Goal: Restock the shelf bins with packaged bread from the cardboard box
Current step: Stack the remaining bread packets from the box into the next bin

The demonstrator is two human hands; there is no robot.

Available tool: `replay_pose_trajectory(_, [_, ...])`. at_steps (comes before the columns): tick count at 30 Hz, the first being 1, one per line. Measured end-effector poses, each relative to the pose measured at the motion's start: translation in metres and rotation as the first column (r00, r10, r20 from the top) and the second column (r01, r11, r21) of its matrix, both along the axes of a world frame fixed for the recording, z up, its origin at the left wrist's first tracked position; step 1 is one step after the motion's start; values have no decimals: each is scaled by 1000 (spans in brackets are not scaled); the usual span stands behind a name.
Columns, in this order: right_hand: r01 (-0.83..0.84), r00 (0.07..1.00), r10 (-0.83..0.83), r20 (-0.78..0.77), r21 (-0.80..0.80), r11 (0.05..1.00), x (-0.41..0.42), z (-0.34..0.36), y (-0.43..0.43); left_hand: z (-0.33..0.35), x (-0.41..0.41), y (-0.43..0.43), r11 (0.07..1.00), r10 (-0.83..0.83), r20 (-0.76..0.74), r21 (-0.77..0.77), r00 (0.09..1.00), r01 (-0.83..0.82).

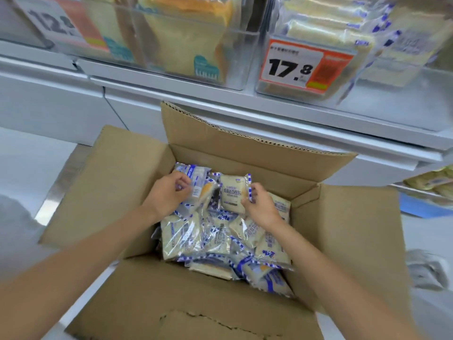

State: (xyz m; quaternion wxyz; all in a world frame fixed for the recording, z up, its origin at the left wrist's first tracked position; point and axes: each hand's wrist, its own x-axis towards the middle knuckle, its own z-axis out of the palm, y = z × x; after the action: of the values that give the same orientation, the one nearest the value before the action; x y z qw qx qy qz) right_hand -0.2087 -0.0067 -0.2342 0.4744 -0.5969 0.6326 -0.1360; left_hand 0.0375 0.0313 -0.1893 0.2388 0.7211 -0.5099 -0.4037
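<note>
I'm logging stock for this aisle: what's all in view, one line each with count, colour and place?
Brown cardboard box: one, brown, open, below the shelf.
Blue-and-white wrapped bread packets: many, pale bread, piled in the box.
Clear plastic shelf bins: at least two, transparent, on the shelf.
Tall bagged loaves: several, yellowish with teal labels, left bin.
Orange-and-white price tags: two, on the bin fronts.
White metal shelf: one, white, behind the box.
Left hand: one, grips a barcode-side packet at the box's back.
Right hand: one, pinches an upright packet's edge beside it.
</note>
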Motion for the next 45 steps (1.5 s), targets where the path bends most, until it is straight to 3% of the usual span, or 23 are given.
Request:
replay_pose_trajectory(4, [51,951,-83,298,114,992,-31,48,9,4,-25,-1,996,83,-136,-31,987,-88])
replay_pose_trajectory(8, [-21,900,-63,432,186,982,-37,73,5,3,-35,-11,969,138,-397,243,907,-41])
replay_pose_trajectory(13, [-175,983,169,68,108,979,-54,51,10,28,-25,-10,978,172,-333,168,927,-121])
replay_pose_trajectory(17, [-405,865,431,-256,148,902,-48,-13,31,17,-2,2,973,210,-330,163,920,-163])
replay_pose_trajectory(21, [-307,897,287,-337,-7,952,-19,-46,36,7,9,10,957,248,-349,233,903,-173])
replay_pose_trajectory(26, [-609,651,466,-600,-44,792,-8,-63,15,0,19,16,941,297,-369,273,881,-203])
replay_pose_trajectory(29, [-659,612,451,-650,-104,745,-14,-66,16,-2,24,17,935,316,-387,281,866,-215])
replay_pose_trajectory(33, [-675,626,456,-633,-147,723,-27,-57,34,-6,22,16,936,319,-373,267,871,-228])
replay_pose_trajectory(36, [-608,670,472,-573,-60,791,-28,-50,31,-5,18,17,935,317,-347,270,883,-230])
replay_pose_trajectory(39, [-588,620,507,-598,73,805,-19,-55,21,1,14,20,938,315,-331,254,890,-237])
replay_pose_trajectory(45, [-536,679,459,-573,40,843,-19,-42,19,9,17,21,944,284,-328,259,901,-203])
